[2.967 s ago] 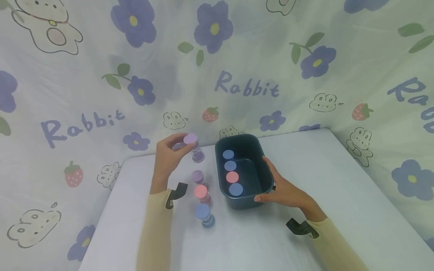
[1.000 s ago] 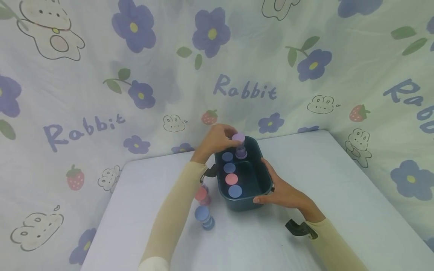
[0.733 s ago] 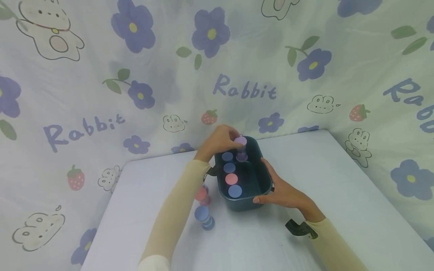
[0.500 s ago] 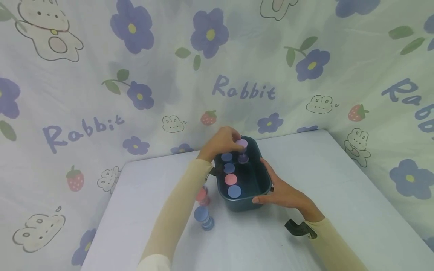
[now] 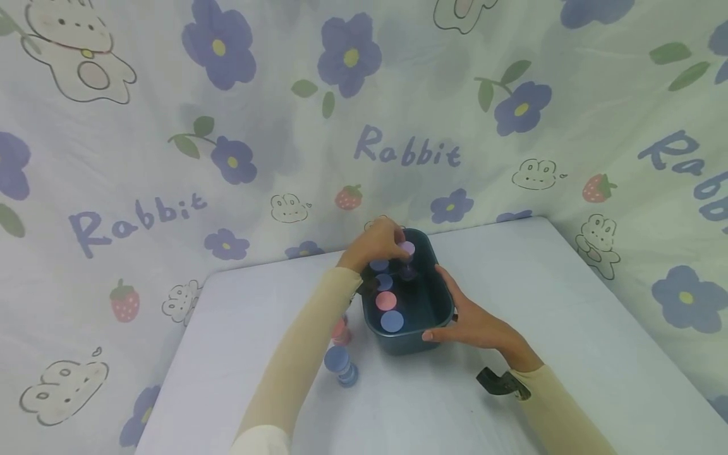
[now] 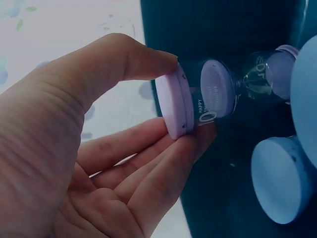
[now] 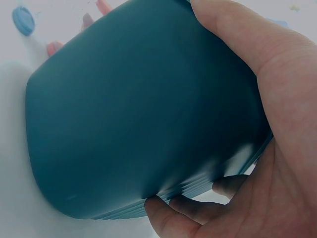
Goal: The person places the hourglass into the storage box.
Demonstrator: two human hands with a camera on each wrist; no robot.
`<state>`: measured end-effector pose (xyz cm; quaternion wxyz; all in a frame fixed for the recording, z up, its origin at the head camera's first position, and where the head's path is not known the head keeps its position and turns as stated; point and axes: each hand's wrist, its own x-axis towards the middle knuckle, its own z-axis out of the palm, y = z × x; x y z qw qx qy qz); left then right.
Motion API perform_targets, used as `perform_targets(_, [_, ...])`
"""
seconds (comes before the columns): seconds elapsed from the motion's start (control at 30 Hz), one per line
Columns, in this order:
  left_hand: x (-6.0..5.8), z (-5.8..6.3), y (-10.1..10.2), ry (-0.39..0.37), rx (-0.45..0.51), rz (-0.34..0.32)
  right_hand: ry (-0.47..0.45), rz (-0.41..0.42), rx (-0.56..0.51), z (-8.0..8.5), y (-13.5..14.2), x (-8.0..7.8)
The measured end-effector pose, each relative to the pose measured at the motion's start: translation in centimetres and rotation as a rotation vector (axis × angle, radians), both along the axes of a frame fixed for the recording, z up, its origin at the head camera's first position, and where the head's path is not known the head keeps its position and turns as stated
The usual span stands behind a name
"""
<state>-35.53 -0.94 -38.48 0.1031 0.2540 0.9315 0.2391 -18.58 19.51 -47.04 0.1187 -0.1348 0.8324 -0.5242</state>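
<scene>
With thumb and fingertips, my left hand (image 5: 375, 243) pinches the lilac cap of a sand timer (image 6: 218, 89), a clear hourglass marked "10". The timer stands upright inside the far part of a dark teal bin (image 5: 405, 345); whether its base touches the bin floor I cannot tell. Along the bin's left side runs a row of capped timers: a blue timer (image 5: 392, 321) nearest, then a pink timer (image 5: 386, 301), then two more blue ones. My right hand (image 5: 480, 323) grips the bin's near right corner, thumb in front and fingers along the right side.
Left of the bin, a blue sand timer (image 5: 340, 363) and a pink sand timer (image 5: 341, 332) stand on the white-covered table (image 5: 449, 404). My left forearm passes over the area behind them. A rabbit-and-flower printed cloth (image 5: 273, 114) hangs behind the table.
My left hand has carried the lilac sand timer from left of the bin rightward over the rim, then lowered it into the bin's far part. My right hand stays on the bin.
</scene>
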Motion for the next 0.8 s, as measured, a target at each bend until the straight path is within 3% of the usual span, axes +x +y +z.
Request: perform_targets(0.8, [0.2, -1.3, 0.4, -0.011, -0.031, -0.008, 0.013, 0.011, -0.003, -0.3, 0.2, -0.1])
